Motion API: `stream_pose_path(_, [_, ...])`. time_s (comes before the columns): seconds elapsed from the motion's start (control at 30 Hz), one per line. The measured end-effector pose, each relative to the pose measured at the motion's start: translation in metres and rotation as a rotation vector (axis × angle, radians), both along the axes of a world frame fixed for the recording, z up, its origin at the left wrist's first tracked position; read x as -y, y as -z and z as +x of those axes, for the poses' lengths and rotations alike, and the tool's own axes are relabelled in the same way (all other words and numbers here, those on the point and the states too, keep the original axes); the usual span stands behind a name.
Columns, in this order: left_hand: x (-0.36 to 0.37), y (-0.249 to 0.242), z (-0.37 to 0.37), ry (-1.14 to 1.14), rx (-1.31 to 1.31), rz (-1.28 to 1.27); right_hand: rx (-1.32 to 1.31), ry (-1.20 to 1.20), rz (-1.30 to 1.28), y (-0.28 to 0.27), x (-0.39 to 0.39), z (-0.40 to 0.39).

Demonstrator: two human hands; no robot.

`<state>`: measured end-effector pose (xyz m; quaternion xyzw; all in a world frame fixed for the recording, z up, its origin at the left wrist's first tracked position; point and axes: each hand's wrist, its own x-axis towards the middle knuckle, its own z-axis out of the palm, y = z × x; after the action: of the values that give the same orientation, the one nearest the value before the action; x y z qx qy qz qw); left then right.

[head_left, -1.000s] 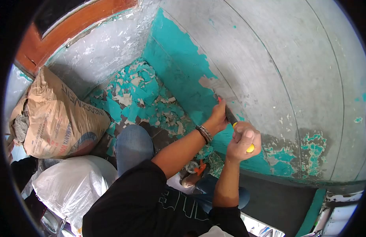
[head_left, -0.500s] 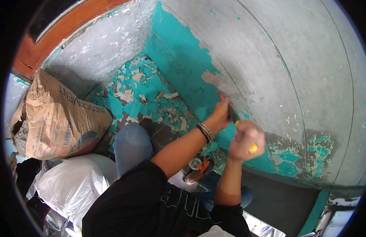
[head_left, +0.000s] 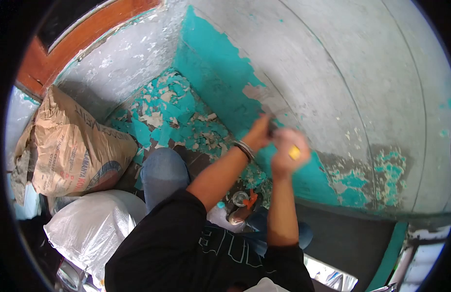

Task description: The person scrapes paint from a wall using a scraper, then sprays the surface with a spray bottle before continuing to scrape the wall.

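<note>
My right hand (head_left: pixel 290 151) is wrapped round the yellow handle of a scraper (head_left: pixel 294 153), blurred by motion. Closer to the wall, my left hand (head_left: pixel 257 132) closes on the tool's dark front part, with its fingertips partly hidden. Both hands are at the border between turquoise paint (head_left: pixel 220 80) and bare grey wall (head_left: pixel 328 97). Bracelets circle my left wrist.
Peeled paint flakes (head_left: pixel 174 104) cover the floor in the corner. A torn brown cement bag (head_left: pixel 84 146) and a white sack (head_left: pixel 91 228) stand at left. Between my legs are a clear cup (head_left: pixel 240 198) and an orange object (head_left: pixel 252 198).
Both hands and the scraper have shifted up and left along the wall. My right hand has come closer to my left, and the view has tilted slightly.
</note>
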<state>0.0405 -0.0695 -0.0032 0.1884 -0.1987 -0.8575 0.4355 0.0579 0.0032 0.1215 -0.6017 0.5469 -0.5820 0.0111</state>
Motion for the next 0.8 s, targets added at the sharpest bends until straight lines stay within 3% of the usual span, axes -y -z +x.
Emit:
stream_pose_path(0.07, [0.012,0.051,-0.002,0.117,-0.123,0.505,0.007,-0.019,0.25,0.036,0.0,-0.015])
stream_pose_path(0.2, [-0.037,0.044,-0.025,0.236,-0.01,0.447,0.03,0.04,0.063,0.044,-0.065,-0.015])
stream_pose_path(0.37, [-0.104,-0.051,-0.044,0.463,-0.041,0.212,-0.051,-0.02,-0.15,-0.024,-0.12,-0.035])
stream_pose_path(0.47, [-0.118,-0.081,-0.055,0.407,-0.044,0.18,0.031,0.008,-0.287,-0.049,-0.13,-0.047])
stream_pose_path(0.73, [-0.123,-0.097,-0.07,0.382,-0.156,0.211,0.109,-0.078,-0.254,-0.072,-0.138,-0.071])
stream_pose_path(0.8, [-0.117,-0.091,-0.075,0.394,-0.167,0.213,0.007,-0.003,-0.263,-0.07,-0.127,-0.073])
